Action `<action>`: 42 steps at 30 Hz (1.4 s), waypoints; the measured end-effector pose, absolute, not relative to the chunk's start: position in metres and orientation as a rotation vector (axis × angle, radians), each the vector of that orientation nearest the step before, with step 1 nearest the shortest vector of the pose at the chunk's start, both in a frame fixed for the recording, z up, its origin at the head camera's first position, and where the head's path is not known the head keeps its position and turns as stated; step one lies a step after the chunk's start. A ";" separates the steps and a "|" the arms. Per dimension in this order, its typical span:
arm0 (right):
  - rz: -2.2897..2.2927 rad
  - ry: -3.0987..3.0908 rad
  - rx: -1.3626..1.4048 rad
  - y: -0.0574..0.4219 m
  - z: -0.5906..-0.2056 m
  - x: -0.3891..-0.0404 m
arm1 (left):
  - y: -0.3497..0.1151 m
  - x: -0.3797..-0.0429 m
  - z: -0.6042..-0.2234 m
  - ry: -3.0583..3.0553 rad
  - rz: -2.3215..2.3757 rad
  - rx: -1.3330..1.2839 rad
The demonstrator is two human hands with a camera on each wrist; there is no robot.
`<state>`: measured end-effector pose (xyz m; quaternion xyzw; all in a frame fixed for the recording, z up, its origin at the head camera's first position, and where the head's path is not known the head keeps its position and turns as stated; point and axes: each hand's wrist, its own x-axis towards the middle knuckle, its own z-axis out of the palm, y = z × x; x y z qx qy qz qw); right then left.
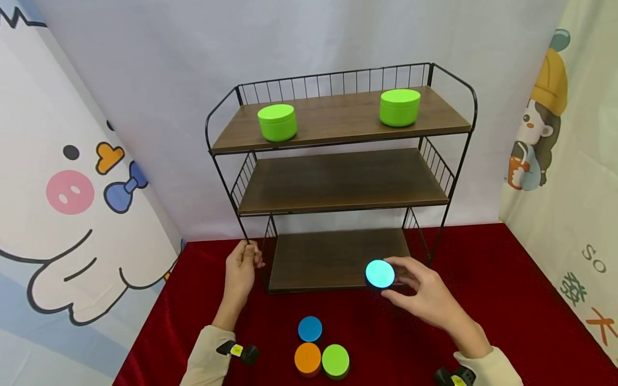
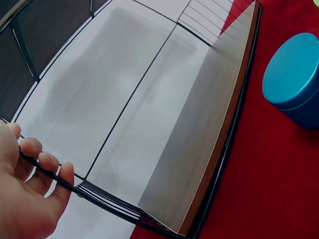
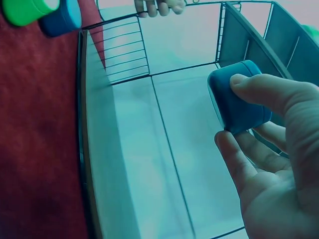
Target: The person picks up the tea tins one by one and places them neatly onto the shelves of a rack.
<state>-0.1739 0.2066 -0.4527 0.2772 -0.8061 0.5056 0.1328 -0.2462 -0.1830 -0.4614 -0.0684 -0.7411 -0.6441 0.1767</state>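
My right hand (image 1: 425, 294) pinches a blue round tin (image 1: 380, 274) between thumb and fingers, raised in front of the rack's bottom shelf. The right wrist view shows this blue tin (image 3: 241, 102) side-on with its lid seam visible. My left hand (image 1: 240, 274) grips the left front post of a three-tier rack (image 1: 343, 179) with dark wooden shelves and a black wire frame. In the left wrist view the fingers (image 2: 65, 174) curl round the black frame. Two green round tins stand on the top shelf, one at the left (image 1: 278, 123) and one at the right (image 1: 399, 108).
Before the rack, on the red cloth (image 1: 386, 343), a blue tin (image 1: 310, 328), an orange tin (image 1: 307, 358) and a green tin (image 1: 335, 361) stand close together. Wire rails edge the shelves. A pale curtain (image 1: 328, 37) hangs behind, with printed cloths at both sides.
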 end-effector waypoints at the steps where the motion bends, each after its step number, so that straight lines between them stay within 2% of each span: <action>1: 1.456 -2.334 0.808 0.208 -0.449 -0.175 | -0.183 -0.246 -0.461 -2.099 -1.822 -0.193; 22: 1.274 -2.194 0.886 0.217 -0.388 -0.192 | -0.184 -0.248 -0.461 -2.102 -1.797 -0.189; 42: 1.258 -2.110 0.901 0.222 -0.348 -0.202 | -0.184 -0.248 -0.462 -2.108 -1.811 -0.199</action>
